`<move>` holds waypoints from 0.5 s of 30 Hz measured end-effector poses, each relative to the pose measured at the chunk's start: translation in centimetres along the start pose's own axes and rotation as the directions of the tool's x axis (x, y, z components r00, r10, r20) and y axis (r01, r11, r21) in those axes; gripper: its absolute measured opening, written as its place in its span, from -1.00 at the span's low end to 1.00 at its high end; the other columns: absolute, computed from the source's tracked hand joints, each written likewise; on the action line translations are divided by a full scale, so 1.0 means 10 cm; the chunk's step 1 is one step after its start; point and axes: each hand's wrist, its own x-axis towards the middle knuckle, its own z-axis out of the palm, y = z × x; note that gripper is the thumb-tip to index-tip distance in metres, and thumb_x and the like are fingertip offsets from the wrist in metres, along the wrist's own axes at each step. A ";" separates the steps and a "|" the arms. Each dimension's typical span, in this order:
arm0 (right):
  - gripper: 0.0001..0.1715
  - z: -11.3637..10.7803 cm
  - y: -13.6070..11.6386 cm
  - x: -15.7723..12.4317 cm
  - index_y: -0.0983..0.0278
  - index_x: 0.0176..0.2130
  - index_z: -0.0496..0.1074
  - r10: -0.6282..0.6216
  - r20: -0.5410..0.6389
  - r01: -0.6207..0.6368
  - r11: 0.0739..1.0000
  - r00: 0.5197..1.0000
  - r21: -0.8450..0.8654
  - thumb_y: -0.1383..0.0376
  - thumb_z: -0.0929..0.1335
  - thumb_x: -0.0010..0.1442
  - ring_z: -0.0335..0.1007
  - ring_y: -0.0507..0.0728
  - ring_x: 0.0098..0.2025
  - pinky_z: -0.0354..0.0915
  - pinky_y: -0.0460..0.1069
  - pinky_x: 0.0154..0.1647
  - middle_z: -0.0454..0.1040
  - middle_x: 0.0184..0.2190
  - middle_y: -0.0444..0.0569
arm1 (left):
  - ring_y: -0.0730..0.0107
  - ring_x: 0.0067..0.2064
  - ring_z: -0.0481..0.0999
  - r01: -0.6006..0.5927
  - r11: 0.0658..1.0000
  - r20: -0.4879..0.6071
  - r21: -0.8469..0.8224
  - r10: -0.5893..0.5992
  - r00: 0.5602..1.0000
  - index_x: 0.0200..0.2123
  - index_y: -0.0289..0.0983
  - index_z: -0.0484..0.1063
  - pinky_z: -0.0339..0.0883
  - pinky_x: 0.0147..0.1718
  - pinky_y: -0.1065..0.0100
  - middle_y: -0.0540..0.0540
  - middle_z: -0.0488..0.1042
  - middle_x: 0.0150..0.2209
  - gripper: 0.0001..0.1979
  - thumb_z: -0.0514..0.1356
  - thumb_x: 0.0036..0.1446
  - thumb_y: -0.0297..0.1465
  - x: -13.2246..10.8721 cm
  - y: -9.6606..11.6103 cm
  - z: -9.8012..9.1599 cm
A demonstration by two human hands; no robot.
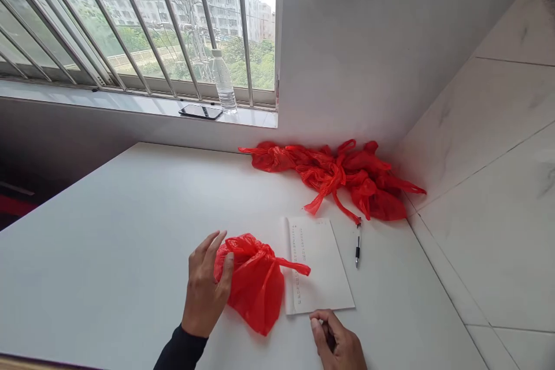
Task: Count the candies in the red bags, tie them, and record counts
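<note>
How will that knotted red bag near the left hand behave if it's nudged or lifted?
The knotted red plastic bag will likely flop, since it looks thin and creased. It may slide easily, being glossy on a smooth white table. Its tail, reaching over the notepad, could drag across it.

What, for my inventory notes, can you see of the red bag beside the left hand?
The red bag looks like thin, crinkled, slightly shiny plastic. Its gathered top appears knotted, with a narrow twisted tail extending over the notebook. The body narrows to a corner toward the viewer on the white table. The left hand overlaps it with the thumb; firm contact is unclear, and any contents are hidden.
</note>
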 end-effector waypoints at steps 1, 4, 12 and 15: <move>-0.41 -0.03 -0.02 -0.01 0.22 -0.32 0.55 0.008 0.023 -0.008 1.000 1.000 0.028 -0.16 0.25 0.32 0.15 0.03 -0.63 0.17 -0.09 -0.56 0.20 -0.66 -0.22 | -0.02 0.27 0.29 -0.018 1.000 0.052 -0.006 0.019 0.998 0.26 -0.12 0.30 0.28 0.19 -0.06 -0.20 0.38 0.22 -0.54 0.12 0.32 -0.24 0.05 0.02 0.00; -0.46 -0.14 -0.13 -0.03 0.24 -0.14 0.54 0.063 0.068 -0.072 0.987 0.996 0.147 -0.13 0.27 0.33 0.22 0.04 -0.56 0.24 -0.09 -0.48 0.29 -0.60 -0.19 | 0.06 0.07 0.47 -0.075 0.997 0.235 -0.032 0.081 0.969 -0.05 -0.08 0.56 0.34 0.06 0.04 -0.09 0.58 -0.04 -0.75 0.17 0.27 -0.22 0.14 0.09 0.01; -0.40 -0.30 -0.58 0.12 0.25 0.14 0.33 0.101 0.450 -0.293 0.876 0.887 0.383 -0.12 0.30 0.36 0.33 0.09 -0.37 0.29 -0.04 -0.42 0.46 -0.36 -0.07 | 0.13 -0.24 0.42 0.023 1.000 0.331 0.013 -0.026 0.943 -0.32 -0.18 0.48 0.27 -0.16 0.10 -0.08 0.49 -0.34 -0.71 0.20 0.21 -0.08 0.08 0.19 -0.22; -0.48 -0.36 -0.80 0.23 0.26 -0.16 0.43 0.076 0.449 -0.285 0.863 0.890 0.418 -0.12 0.25 0.38 0.33 0.08 -0.38 0.31 -0.02 -0.36 0.46 -0.40 -0.06 | 0.32 -0.43 0.30 0.085 0.996 0.376 -0.030 -0.067 0.924 -0.53 -0.18 0.26 0.22 -0.39 0.28 0.03 0.32 -0.51 -0.59 0.12 0.28 -0.07 0.08 0.29 -0.45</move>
